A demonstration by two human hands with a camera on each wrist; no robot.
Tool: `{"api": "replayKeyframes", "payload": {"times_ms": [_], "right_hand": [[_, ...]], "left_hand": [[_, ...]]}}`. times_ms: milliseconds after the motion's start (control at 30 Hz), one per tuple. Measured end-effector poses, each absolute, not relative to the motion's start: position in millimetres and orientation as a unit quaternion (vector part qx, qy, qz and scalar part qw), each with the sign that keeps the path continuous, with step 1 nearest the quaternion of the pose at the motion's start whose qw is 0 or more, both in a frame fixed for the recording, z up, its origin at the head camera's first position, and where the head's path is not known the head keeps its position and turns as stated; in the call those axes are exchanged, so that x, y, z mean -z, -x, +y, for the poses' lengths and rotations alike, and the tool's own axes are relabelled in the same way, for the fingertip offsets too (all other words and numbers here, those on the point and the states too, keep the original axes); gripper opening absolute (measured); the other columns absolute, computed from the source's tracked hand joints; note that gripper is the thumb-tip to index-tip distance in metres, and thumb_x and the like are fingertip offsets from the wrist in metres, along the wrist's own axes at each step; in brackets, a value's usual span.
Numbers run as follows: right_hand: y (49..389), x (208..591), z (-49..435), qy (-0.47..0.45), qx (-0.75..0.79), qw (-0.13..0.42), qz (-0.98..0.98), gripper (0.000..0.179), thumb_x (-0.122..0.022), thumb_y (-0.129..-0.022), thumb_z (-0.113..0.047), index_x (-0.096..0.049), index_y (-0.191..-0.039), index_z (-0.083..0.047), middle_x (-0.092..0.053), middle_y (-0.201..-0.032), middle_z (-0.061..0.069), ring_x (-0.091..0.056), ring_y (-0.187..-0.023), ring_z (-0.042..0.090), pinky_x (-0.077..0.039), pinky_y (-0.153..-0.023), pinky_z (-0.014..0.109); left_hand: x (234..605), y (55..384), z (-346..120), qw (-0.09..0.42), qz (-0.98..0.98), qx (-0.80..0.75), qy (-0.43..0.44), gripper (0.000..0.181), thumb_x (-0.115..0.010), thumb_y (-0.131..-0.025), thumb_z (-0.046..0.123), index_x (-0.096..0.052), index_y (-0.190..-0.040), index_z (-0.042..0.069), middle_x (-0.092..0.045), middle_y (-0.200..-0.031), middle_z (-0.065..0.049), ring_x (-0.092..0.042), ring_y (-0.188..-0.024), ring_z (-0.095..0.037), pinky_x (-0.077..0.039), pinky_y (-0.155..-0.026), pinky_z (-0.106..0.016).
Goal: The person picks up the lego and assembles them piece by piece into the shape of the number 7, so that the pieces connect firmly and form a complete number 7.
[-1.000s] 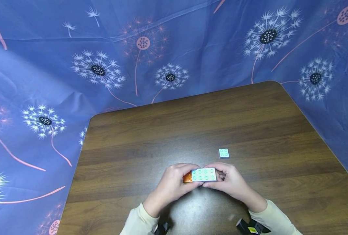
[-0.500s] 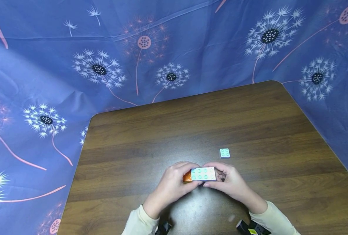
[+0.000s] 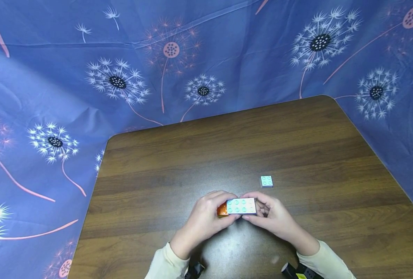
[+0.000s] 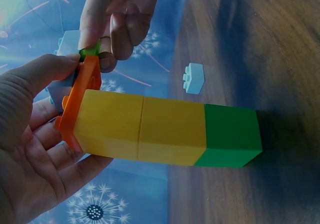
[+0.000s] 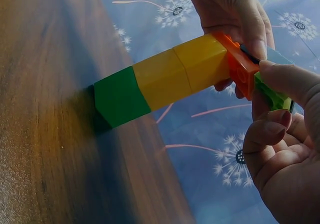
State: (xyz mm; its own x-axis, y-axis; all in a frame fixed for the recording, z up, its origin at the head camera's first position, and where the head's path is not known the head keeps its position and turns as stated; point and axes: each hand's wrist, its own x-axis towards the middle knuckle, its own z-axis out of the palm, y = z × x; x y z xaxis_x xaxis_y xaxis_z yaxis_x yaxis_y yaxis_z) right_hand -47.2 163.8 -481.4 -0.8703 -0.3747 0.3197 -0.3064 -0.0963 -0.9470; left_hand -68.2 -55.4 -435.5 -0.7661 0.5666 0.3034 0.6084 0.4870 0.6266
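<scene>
Brown wood-grain tabletop [image 3: 157, 166] is spreading beneath a person's hands, with cream sleeves [image 3: 166, 261] and black devices [image 3: 194, 270] showing at the wrists nearest the viewer. Left hand [image 3: 208, 213] is curling its thumb and fingers around an orange brick [image 4: 75, 104], while right hand [image 3: 273, 215], fingers bent and thumb pressing in, is pinching a lime-green brick [image 5: 272, 91] just beside it. Bridging the space between both hands, a long pale-blue brick [image 3: 241, 206] is lying across the top, its studs facing up. Under the left hand's grip, two yellow bricks [image 4: 110, 124] and a dark-green brick [image 4: 232, 136] are forming a column reaching down toward the wood; whether its foot is touching, one cannot tell. Just beyond the right hand, a small pale-blue brick [image 3: 266, 181] is resting alone, studs up. Well past both hands, behind the table's far edge, a blue dandelion-print cloth [image 3: 248, 58] is hanging.
</scene>
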Motion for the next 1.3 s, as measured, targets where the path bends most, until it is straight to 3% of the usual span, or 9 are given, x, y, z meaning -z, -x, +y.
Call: {"api": "replayKeyframes", "payload": {"times_ms": [267,533,667,867,1067,1167,1300], "right_hand": [[46.5,482.1,163.2,0.261,0.708,0.013,0.657,0.043,-0.071,-0.079,0.014,-0.055,-0.119,0.007,-0.067,-0.104,0.01,-0.065,-0.086,0.01,-0.054,-0.067,0.023],[45.3,482.5,162.6,0.26,0.714,0.016,0.65,0.044,-0.071,-0.079,0.014,-0.055,-0.119,0.008,-0.066,-0.106,0.011,-0.066,-0.088,0.011,-0.055,-0.068,0.024],[44.8,482.4,161.8,0.258,0.709,0.018,0.656,0.044,-0.072,-0.078,0.014,-0.055,-0.119,0.006,-0.067,-0.1,0.009,-0.064,-0.08,0.008,-0.053,-0.062,0.023],[44.7,482.7,160.9,0.257,0.698,0.011,0.669,0.047,-0.072,-0.077,0.015,-0.054,-0.119,0.005,-0.062,-0.084,0.0,-0.048,-0.064,-0.001,-0.039,-0.044,0.026],[44.2,482.0,160.0,0.243,0.692,0.01,0.68,0.05,-0.074,-0.077,0.012,-0.053,-0.121,0.001,-0.057,-0.078,-0.005,-0.045,-0.059,0.0,-0.035,-0.042,0.028],[44.3,482.8,159.9,0.245,0.694,0.007,0.677,0.049,-0.073,-0.077,0.013,-0.053,-0.121,0.003,-0.06,-0.082,-0.003,-0.047,-0.061,-0.001,-0.037,-0.043,0.025],[44.7,483.9,159.6,0.252,0.711,0.023,0.656,0.047,-0.071,-0.079,0.013,-0.053,-0.122,0.007,-0.068,-0.098,0.008,-0.062,-0.078,0.005,-0.051,-0.06,0.021]], "left_hand": [[432.7,67.3,-54.6,0.025,-0.87,0.359,0.338,0.034,-0.082,-0.078,0.023,-0.068,-0.108,0.016,-0.068,-0.101,0.009,-0.06,-0.092,-0.005,-0.048,-0.08,-0.022],[436.9,66.6,-54.6,0.01,-0.854,0.391,0.342,0.045,-0.081,-0.08,0.024,-0.064,-0.121,0.017,-0.067,-0.114,0.006,-0.06,-0.106,-0.008,-0.047,-0.091,-0.028],[438.2,66.8,-54.6,0.003,-0.848,0.403,0.344,0.04,-0.08,-0.081,0.024,-0.065,-0.118,0.019,-0.067,-0.113,0.009,-0.059,-0.105,-0.005,-0.047,-0.09,-0.027],[438.6,68.0,-54.9,0.003,-0.846,0.412,0.339,0.033,-0.08,-0.081,0.024,-0.067,-0.111,0.017,-0.068,-0.106,0.009,-0.06,-0.098,-0.004,-0.048,-0.085,-0.024],[437.4,69.8,-55.6,0.007,-0.845,0.402,0.353,0.032,-0.082,-0.08,0.022,-0.068,-0.108,0.015,-0.069,-0.102,0.007,-0.06,-0.091,-0.003,-0.047,-0.079,-0.019],[436.4,70.7,-55.9,0.005,-0.844,0.397,0.359,0.032,-0.081,-0.079,0.022,-0.068,-0.108,0.014,-0.069,-0.102,0.006,-0.06,-0.089,-0.002,-0.047,-0.078,-0.017],[434.3,71.3,-56.5,-0.012,-0.847,0.397,0.354,0.033,-0.081,-0.08,0.021,-0.068,-0.109,0.013,-0.069,-0.103,0.005,-0.06,-0.089,-0.001,-0.047,-0.078,-0.016]]}}
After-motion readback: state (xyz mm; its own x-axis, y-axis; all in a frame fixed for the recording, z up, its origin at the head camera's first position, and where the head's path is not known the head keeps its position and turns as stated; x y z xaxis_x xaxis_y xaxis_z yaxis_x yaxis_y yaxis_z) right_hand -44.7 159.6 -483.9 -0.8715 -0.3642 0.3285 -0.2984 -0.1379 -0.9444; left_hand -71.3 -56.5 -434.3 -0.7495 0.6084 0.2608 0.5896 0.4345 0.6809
